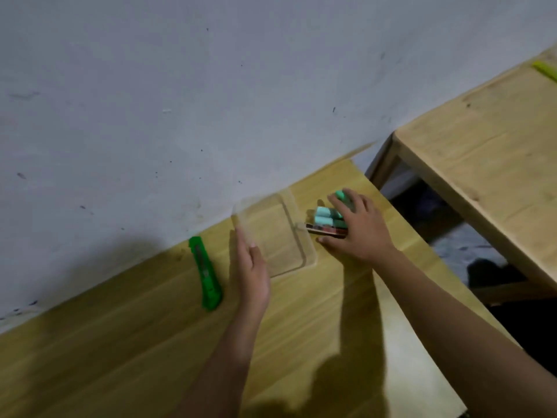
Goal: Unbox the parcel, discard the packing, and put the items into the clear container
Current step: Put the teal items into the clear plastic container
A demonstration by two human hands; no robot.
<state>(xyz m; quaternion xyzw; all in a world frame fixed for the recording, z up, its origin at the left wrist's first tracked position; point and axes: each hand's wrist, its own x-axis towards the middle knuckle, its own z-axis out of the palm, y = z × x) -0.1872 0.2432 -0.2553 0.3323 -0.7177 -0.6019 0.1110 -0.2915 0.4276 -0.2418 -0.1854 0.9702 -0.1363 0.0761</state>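
Left grip (251, 267) flat-fingered, steadying the clear container (302, 236) near the table's (120, 342) far edge; right grip (358, 227) clasps the items (324, 216) just beside it. Lift the bundle level over the rim, keeping it together.

Clear container (272, 233) on table (120, 342) by far edge. Cutter (205, 273) just left of it. Item pile (325, 220) just right of it, near far right corner, gripped from above by right hand (358, 227). Left hand (251, 273) flat against container's left wall. Second table (482, 164) to the right, across a gap.
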